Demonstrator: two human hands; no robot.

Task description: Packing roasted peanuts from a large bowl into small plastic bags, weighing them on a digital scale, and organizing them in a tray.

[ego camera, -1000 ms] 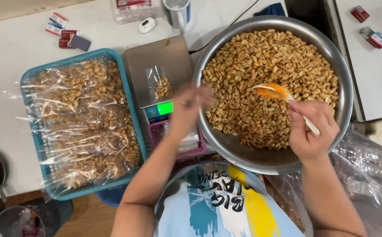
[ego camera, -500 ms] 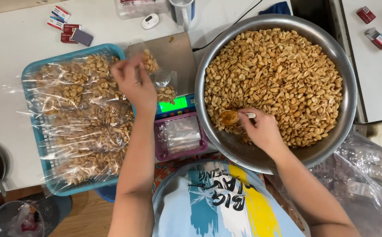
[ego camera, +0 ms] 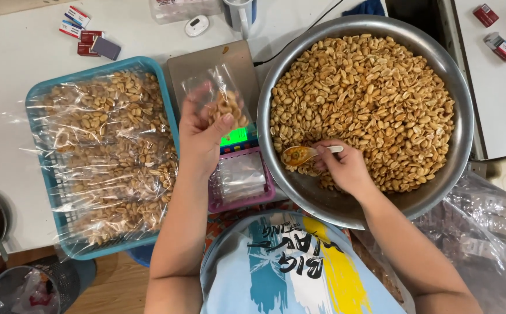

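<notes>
My left hand (ego camera: 201, 135) holds a small clear plastic bag (ego camera: 221, 100) partly filled with peanuts, above the metal plate of a scale (ego camera: 206, 63). My right hand (ego camera: 343, 167) grips a small plastic spoon (ego camera: 299, 154), its bowl heaped with peanuts, at the near left edge of a large metal bowl (ego camera: 456, 174) full of peanuts (ego camera: 369, 99). The spoon sits low against the nuts, a short way right of the bag.
A blue basket (ego camera: 99, 70) at the left holds several sealed bags of peanuts. A pink tray (ego camera: 213, 204) with empty clear bags sits below the scale's green display (ego camera: 233, 137). Small boxes (ego camera: 84, 35) lie on the white table. Loose plastic sheeting (ego camera: 491, 232) lies at the lower right.
My left hand has carried the bag from over the blue basket to the right, above the scale. My right hand stays at the bowl's near edge, with the spoon now loaded.
</notes>
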